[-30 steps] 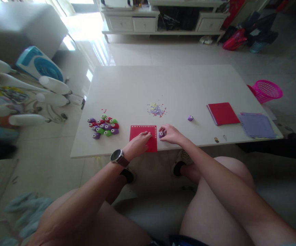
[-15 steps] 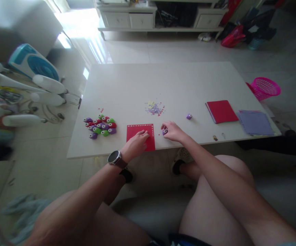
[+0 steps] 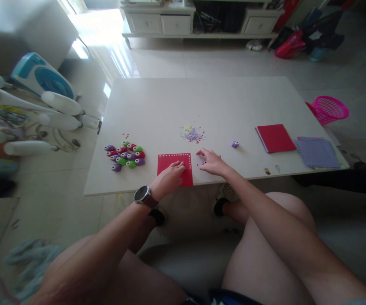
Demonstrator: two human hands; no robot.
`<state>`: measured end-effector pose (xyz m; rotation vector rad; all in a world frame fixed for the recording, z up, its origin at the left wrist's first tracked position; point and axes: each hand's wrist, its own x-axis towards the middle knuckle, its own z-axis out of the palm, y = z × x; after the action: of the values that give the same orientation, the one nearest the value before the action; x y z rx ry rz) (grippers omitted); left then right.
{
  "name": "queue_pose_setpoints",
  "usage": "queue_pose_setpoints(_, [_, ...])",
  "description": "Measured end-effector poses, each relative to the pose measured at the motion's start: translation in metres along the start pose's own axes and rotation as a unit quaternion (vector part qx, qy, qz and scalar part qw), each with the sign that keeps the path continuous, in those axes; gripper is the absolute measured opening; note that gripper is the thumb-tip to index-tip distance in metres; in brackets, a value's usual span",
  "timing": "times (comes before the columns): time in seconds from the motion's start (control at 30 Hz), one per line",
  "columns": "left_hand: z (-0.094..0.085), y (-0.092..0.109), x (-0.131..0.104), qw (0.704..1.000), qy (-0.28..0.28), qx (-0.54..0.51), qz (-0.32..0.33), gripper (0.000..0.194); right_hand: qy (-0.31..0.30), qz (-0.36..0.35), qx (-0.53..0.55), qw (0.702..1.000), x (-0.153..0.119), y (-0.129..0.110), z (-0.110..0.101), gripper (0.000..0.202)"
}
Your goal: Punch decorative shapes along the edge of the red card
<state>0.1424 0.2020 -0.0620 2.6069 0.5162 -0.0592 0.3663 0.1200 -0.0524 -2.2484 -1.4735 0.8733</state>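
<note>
Fingers spread, my left hand [image 3: 171,176] lies on a red paper sheet [image 3: 166,162] with small cut-out shapes along its top and right edges. Just right of the sheet, my right hand [image 3: 210,162] is over a small purple punch [image 3: 203,162], its thumb and forefinger apart; the hand partly covers the punch. Tiny red bits lie between the sheet and that hand. A second purple punch [image 3: 235,144] stands farther right. Beyond the hands is a pile of lilac, yellow and red paper bits [image 3: 193,133].
Several purple, green and red punches [image 3: 125,156] are grouped at the left of the white table [image 3: 202,97]. On the right are a red paper stack [image 3: 275,138], lilac sheets [image 3: 318,152] and small metal pieces near the front edge. A pink basket [image 3: 330,110] stands beyond.
The fingers of my right hand have opened and lifted off the purple punch, which stays on the table. My left hand has stayed on the red sheet.
</note>
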Motion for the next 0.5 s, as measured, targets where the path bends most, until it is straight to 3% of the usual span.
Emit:
queue_pose_setpoints(0.13, [0.001, 0.0, 0.0, 1.0, 0.001, 0.007, 0.003, 0.04, 0.054, 0.003, 0.005, 0.999, 0.001, -0.001, -0.002, 0.049])
queue_pose_setpoints(0.27, [0.0, 0.001, 0.0, 1.0, -0.008, 0.017, 0.003, 0.04, 0.013, 0.007, 0.023, 1.0, -0.002, -0.006, -0.005, 0.036])
queue_pose_setpoints(0.4, [-0.003, 0.003, 0.001, 0.999, -0.015, 0.03, 0.0, 0.04, -0.048, 0.019, 0.009, 0.999, -0.007, -0.011, -0.004, 0.037])
queue_pose_setpoints(0.5, [-0.005, 0.005, 0.001, 0.999, -0.022, 0.038, 0.001, 0.039, -0.057, 0.018, -0.004, 0.998, -0.007, -0.011, -0.002, 0.038])
